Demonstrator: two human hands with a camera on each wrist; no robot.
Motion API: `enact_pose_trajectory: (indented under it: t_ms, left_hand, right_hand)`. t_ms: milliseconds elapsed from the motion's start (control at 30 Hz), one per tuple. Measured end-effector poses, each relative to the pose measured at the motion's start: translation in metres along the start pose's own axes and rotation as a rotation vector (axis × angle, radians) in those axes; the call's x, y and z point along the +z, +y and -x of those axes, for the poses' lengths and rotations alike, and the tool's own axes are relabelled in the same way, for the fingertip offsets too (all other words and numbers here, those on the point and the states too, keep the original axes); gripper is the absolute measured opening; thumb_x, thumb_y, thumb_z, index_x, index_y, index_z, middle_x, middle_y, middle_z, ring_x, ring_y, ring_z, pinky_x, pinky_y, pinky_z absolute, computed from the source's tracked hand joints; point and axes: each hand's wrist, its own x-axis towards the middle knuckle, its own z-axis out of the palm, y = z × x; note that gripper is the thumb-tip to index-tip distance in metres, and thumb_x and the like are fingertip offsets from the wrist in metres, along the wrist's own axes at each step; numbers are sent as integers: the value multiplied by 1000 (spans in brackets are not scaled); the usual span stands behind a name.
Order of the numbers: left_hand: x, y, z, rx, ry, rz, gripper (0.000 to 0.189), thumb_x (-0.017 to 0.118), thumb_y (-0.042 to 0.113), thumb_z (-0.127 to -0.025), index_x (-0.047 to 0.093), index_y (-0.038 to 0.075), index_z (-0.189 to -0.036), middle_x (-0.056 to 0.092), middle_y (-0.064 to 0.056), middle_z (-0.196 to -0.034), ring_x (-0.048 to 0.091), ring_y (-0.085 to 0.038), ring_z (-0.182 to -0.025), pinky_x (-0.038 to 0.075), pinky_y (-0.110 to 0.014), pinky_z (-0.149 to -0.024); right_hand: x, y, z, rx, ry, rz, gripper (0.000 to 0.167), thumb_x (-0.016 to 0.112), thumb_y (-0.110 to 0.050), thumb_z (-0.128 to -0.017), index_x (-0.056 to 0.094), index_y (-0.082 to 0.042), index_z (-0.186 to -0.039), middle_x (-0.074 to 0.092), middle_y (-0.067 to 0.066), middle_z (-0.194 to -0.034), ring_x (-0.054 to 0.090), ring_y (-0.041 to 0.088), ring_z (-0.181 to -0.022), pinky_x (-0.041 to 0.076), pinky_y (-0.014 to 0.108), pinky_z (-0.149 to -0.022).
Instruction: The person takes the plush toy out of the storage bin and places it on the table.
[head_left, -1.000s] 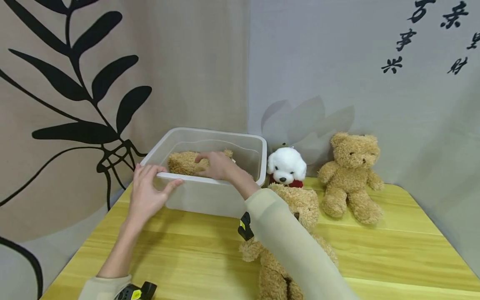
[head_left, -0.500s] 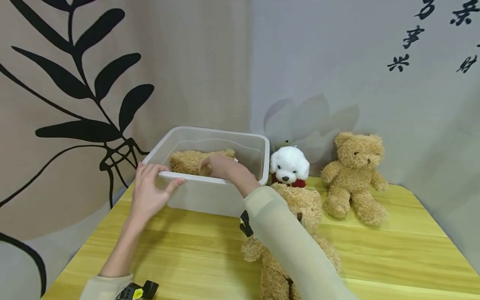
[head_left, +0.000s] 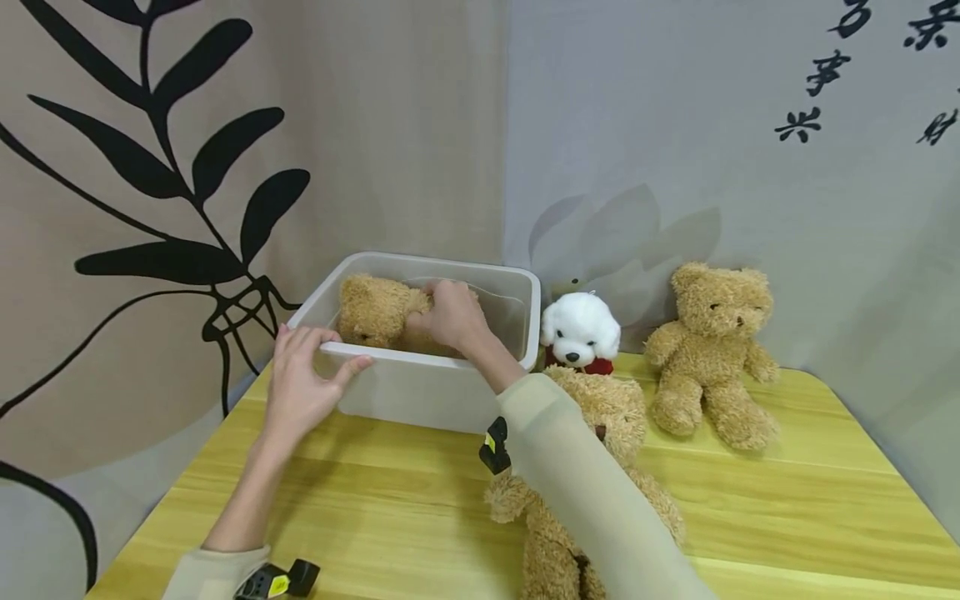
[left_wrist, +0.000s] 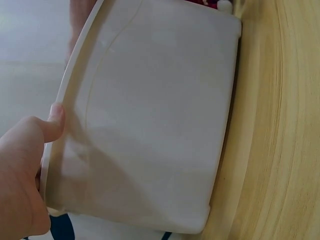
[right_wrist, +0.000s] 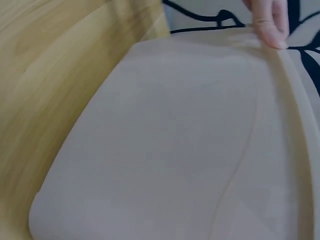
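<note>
A whitish plastic storage bin (head_left: 412,387) stands on the wooden table. My left hand (head_left: 303,379) grips its front left corner, thumb over the outside of the rim; the left wrist view shows that thumb (left_wrist: 56,120) against the wall. Inside the bin lies a curly tan teddy bear (head_left: 372,308), its head toward the left end and its face tipped down toward the front wall. My right hand (head_left: 455,317) reaches over the front rim and grips the bear's body with curled fingers. The bear's lower part is hidden by that hand and the bin wall.
Right of the bin sits a white plush dog (head_left: 581,325) with red at its neck. Another tan teddy bear (head_left: 712,333) sits at the back right. A third bear (head_left: 551,542) is close in front, partly covered by my right sleeve (head_left: 600,492). Walls (head_left: 405,142) stand behind.
The bear in the bin has turned and risen, so its head now shows at the left end. My right hand has risen slightly with it; the left hand keeps its grip on the rim.
</note>
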Motion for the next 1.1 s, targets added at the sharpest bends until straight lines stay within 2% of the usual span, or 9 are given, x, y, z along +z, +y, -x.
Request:
enact_pose_trajectory:
  t_ms: [233,400,567,667,767,833,933,1000,1100]
  left_hand:
    - [1,-2,-3,-6,-15,2,49,85,31,-81,61,-4,-105,64,-23,-110,47,-46,-126,2,-44,-126]
    - [2,-5,-8,-1,-21,4,50,85,32,-81,61,-4,-105,64,-23,-110,48,-46,-126,2,-44,-126]
    - [2,-7,-13,5,-24,8,48,86,31,-81,62,-4,-104,64,-23,-107,49,-46,-124,2,-45,-126]
    - [2,-7,-15,4,-26,6,48,86,31,-81,62,-4,-103,64,-22,-106,49,-45,-123,2,-45,-126]
    - [3,-7,-15,-2,-30,5,49,85,32,-81,62,-4,-104,64,-22,-106,48,-45,-125,2,-45,-126]
    - [3,-6,-15,-6,-35,1,50,85,33,-81,62,-4,-105,64,-22,-108,47,-46,-127,1,-44,-126]
    - [2,-6,-15,-6,-34,-1,50,85,34,-82,61,-4,-105,64,-22,-108,47,-46,-127,1,-44,-126]
    - [2,-6,-14,-3,-31,-5,50,85,34,-81,61,-4,-104,63,-22,-107,47,-46,-126,1,-44,-126]
    - [3,-7,-14,-3,-29,-3,50,85,33,-81,61,-4,-105,63,-23,-107,45,-47,-128,1,-44,-126]
  right_hand:
    - [-6,3,1,19,247,-422,8,65,-12,-86,65,-5,-90,40,-4,-56,29,7,-48,27,22,-46]
    - [-7,4,-2,101,282,-669,19,66,-12,-87,71,-4,-104,59,-3,-71,41,7,-53,36,22,-48]
    - [-7,4,-7,136,256,-810,15,62,-7,-90,70,-3,-101,56,-1,-72,36,9,-55,32,24,-49]
    - [-6,4,-9,150,145,-720,11,62,-10,-90,68,-6,-98,59,0,-86,41,9,-63,36,23,-56]
    - [-5,3,-10,165,16,-579,14,62,-15,-92,65,-10,-105,61,2,-115,45,14,-74,41,27,-64]
    - [-4,4,-10,159,-45,-482,27,63,-19,-94,63,-13,-120,56,3,-136,50,16,-88,45,31,-74]
    - [-4,2,-11,109,-131,-329,50,61,-23,-96,51,-19,-144,49,6,-150,56,25,-107,49,40,-88]
    - [-3,0,-12,69,-188,-215,61,61,-27,-96,42,-21,-154,45,7,-155,51,29,-129,44,44,-105]
    - [-2,-7,-15,44,-225,-118,70,64,-36,-94,37,-18,-156,42,9,-157,35,34,-144,35,52,-116]
